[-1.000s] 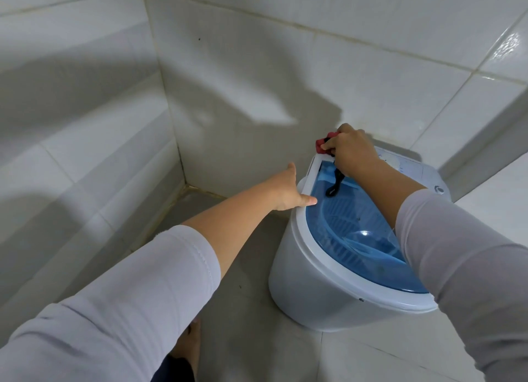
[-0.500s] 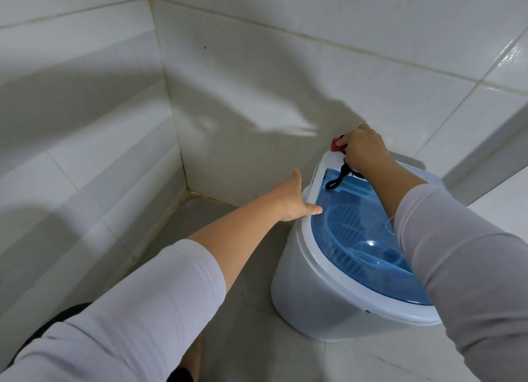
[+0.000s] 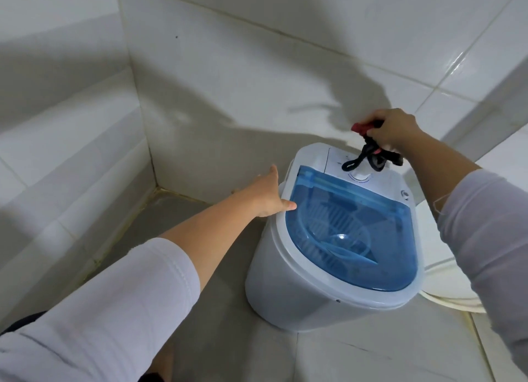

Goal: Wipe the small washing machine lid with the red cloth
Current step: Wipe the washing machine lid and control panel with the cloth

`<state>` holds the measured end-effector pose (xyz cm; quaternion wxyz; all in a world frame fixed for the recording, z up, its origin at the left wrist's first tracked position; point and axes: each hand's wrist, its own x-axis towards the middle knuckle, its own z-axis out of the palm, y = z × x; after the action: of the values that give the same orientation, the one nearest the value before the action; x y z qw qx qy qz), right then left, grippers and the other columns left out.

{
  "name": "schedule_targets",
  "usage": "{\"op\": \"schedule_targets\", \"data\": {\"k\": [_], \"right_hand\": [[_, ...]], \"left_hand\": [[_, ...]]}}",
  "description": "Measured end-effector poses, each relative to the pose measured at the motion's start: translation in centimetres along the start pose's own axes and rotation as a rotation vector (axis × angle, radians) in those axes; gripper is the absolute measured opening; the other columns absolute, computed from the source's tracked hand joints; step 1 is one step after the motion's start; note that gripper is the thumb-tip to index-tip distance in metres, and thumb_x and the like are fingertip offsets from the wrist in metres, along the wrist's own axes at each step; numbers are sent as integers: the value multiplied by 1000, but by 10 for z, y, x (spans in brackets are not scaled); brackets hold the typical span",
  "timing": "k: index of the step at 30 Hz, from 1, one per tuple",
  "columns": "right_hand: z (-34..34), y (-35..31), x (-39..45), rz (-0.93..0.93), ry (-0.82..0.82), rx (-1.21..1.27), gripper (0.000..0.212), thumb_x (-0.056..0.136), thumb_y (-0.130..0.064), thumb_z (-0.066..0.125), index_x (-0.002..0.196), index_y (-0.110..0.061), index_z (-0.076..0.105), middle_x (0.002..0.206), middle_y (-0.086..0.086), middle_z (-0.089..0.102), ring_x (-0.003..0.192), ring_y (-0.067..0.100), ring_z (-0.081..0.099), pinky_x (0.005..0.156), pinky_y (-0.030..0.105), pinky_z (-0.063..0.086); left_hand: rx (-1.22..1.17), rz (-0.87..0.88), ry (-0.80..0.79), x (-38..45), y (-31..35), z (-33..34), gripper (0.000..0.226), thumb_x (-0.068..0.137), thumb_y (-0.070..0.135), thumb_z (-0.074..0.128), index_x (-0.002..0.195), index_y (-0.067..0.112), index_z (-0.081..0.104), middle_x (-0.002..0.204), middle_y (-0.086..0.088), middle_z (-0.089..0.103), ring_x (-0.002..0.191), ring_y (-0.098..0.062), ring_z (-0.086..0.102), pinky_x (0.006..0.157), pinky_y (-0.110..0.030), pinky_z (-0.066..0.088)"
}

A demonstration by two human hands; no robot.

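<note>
Both hands are at the small washing machine [image 3: 300, 290], which sits on the tiled floor [image 3: 217, 310] in the corner. Her right hand [image 3: 394, 130] is closed around the bunched red cloth [image 3: 360, 127], lifted a little above the white control panel [image 3: 337, 160] at the back of the machine; only a red corner pokes out past the knuckles, and black loops or straps [image 3: 368, 155] dangle from the same fist down onto the panel. The left hand [image 3: 267, 194] is flat and spread, fingers together, braced against the left rim with the thumb [image 3: 287, 205] lying along the edge of the blue lid [image 3: 351, 233].

From where I stand the cloth isn't touching the lid at all, so the wiping of the blue part looks yet to be done, or only partly done; I can't tell which.

Trouble could come from those hanging straps: if she sweeps forward they may snag on the round knob [image 3: 360, 177] below them, or drag across the lid instead of the cloth. With so little red showing, her knuckles may rub the plastic more than the fabric does. The machine looks light and the floor smooth, so a firm stroke could slide or tip it if the bracing hand slips off the curved rim. A pale round object [image 3: 445, 284] sits close on the right and could get knocked.
</note>
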<state>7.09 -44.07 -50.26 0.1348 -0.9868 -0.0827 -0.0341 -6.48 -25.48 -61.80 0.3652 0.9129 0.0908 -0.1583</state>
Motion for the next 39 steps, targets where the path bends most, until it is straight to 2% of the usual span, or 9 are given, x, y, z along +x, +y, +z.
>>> {"op": "schedule_targets", "data": {"k": [2, 7, 11, 16, 18, 23, 29, 32, 39], "right_hand": [[6, 3, 1, 20, -5, -14, 34, 89, -6, 51, 119, -18, 62, 127, 13, 59, 115, 32, 53, 81, 26, 40], [26, 2, 7, 38, -64, -43, 39, 87, -8, 52, 122, -22, 59, 130, 14, 56, 118, 33, 51, 86, 28, 41], [39, -4, 8, 43, -122, -120, 38, 87, -9, 50, 121, -20, 61, 124, 14, 58, 112, 32, 53, 87, 32, 47], [43, -15, 9, 53, -157, -203, 33, 92, -32, 53, 115, -13, 64, 108, 13, 62, 90, 28, 51, 85, 34, 50], [43, -17, 8, 60, -163, -214, 32, 91, -31, 53, 115, -12, 64, 103, 13, 59, 89, 29, 53, 84, 34, 50], [46, -17, 1, 23, -156, -260, 33, 88, -14, 50, 119, -13, 62, 117, 16, 59, 84, 27, 49, 71, 30, 45], [51, -19, -11, -41, -143, -309, 38, 84, -14, 53, 122, -16, 60, 120, 13, 58, 102, 30, 58, 68, 30, 43], [53, -18, -18, -64, -139, -312, 40, 83, -9, 54, 122, -17, 61, 120, 14, 58, 104, 30, 58, 71, 31, 45], [53, -10, -35, -214, -146, -317, 44, 85, -4, 52, 122, -27, 61, 128, 10, 55, 116, 29, 50, 92, 35, 47]], "left_hand": [[-7, -1, 7, 2, -2, 1, 103, 86, 47, 62, 151, 20, -13, 162, -6, 6, 150, -23, 6, 118, -53, 18], [2, -5, 20, 5, -6, 2, 105, 84, 50, 63, 151, 21, -12, 162, -5, 10, 149, -24, 12, 117, -53, 20], [13, -7, 15, 6, -6, 2, 105, 83, 51, 62, 151, 22, -12, 162, -4, 12, 149, -24, 13, 117, -53, 20], [11, 2, 12, 5, -5, 2, 102, 86, 48, 61, 151, 22, -13, 162, -1, 12, 150, -22, 10, 118, -53, 18], [5, 3, 13, 5, -5, 3, 101, 86, 48, 60, 151, 22, -13, 162, -1, 11, 150, -22, 10, 118, -53, 19], [8, 2, 24, 5, -5, 4, 102, 86, 48, 61, 151, 22, -12, 162, 0, 12, 149, -23, 12, 117, -53, 20], [9, -11, 39, 6, -5, 5, 102, 85, 48, 61, 151, 22, -12, 162, 0, 11, 149, -24, 14, 117, -53, 21], [-1, -15, 50, 5, -4, 5, 103, 85, 48, 62, 152, 22, -11, 162, 0, 13, 149, -24, 15, 117, -54, 21], [39, -39, 77, 4, -1, 6, 103, 84, 49, 62, 152, 22, -11, 161, -3, 17, 147, -27, 19, 115, -54, 24]]}}
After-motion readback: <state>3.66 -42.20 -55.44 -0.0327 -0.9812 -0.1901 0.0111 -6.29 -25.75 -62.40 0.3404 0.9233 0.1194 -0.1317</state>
